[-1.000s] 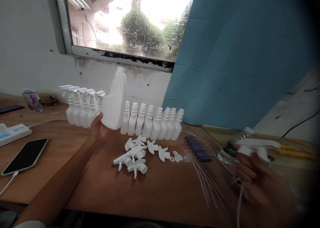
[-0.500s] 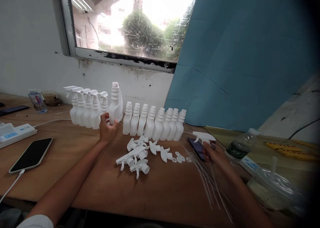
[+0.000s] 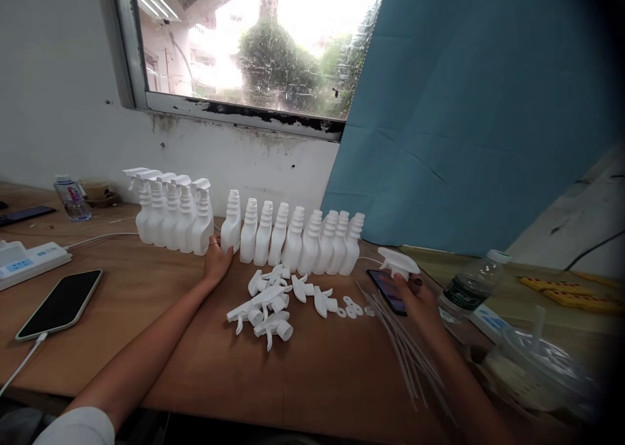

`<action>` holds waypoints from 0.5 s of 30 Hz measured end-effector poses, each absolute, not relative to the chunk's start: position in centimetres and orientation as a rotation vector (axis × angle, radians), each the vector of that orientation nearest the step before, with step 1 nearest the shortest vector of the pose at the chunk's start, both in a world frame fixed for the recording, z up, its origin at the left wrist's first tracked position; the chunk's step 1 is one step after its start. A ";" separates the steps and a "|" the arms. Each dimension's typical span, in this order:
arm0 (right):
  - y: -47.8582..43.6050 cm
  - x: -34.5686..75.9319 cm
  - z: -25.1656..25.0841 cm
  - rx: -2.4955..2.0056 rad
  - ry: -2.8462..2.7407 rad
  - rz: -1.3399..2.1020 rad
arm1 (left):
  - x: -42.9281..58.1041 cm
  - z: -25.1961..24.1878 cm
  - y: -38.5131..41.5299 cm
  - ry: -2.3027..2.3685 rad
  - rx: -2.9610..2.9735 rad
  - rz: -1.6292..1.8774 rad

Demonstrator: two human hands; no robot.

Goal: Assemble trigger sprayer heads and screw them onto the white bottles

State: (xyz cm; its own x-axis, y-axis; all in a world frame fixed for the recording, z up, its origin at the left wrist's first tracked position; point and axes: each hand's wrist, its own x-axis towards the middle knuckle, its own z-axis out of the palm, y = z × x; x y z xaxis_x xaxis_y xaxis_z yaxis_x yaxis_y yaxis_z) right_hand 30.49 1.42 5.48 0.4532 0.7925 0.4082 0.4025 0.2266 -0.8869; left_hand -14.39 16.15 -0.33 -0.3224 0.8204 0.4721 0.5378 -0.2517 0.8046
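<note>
A white bare-necked spray bottle (image 3: 231, 222) stands upright at the left end of the open-necked row. My left hand (image 3: 217, 261) is closed around its lower part, the thumb in front and some fingers hidden. My right hand (image 3: 413, 295) grips a white trigger sprayer head (image 3: 398, 260) over the table's right side. Between my hands lies a pile of loose trigger sprayer heads (image 3: 266, 301), with small white washers (image 3: 350, 309) beside it. Thin clear dip tubes (image 3: 405, 354) lie below my right hand.
Several bottles with sprayer heads fitted (image 3: 170, 214) stand at the left; several open bottles (image 3: 293, 243) line the wall. A phone (image 3: 388, 292) lies near my right hand, another phone (image 3: 61, 303) at left by a power strip (image 3: 34, 262). A water bottle (image 3: 466, 285) and lidded cup (image 3: 534, 367) stand right.
My left hand has lowered the bottle from mid-air to the table beside the row. My right hand has moved slightly left and up with the trigger sprayer head, which is now tilted.
</note>
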 end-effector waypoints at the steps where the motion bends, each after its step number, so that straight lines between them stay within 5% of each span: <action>1: 0.5 29.7 5.5 -1.364 -1.149 0.399 | -14.3 -0.5 16.4 1.734 1.656 1.599; 15: -5.9 21.0 -0.4 -1.148 -1.197 0.642 | -13.5 -1.5 16.7 1.588 1.652 1.653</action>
